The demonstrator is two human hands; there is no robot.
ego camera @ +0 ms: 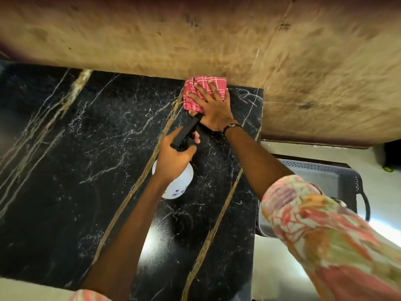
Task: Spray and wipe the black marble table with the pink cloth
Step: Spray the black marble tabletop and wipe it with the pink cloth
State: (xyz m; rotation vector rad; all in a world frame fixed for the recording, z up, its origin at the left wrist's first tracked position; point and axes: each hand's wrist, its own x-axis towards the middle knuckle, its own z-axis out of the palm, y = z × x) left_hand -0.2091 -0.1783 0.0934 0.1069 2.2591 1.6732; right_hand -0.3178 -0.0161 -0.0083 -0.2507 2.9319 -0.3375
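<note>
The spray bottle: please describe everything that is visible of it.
The spray bottle has a white, rounded, translucent-looking body with small dark markings and a black trigger head with a long nozzle. The left hand grips its neck and holds it tilted above the black marble table, nozzle pointing toward the pink cloth.

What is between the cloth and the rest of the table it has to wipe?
Only the spray bottle, held by the left hand just nearer than the pink cloth under the right hand; the table is otherwise bare.

right hand [213, 106] lies flat with fingers spread, arm stretched far forward; left hand [173, 158] is curled in a grip, forearm reaching up the middle.
</note>
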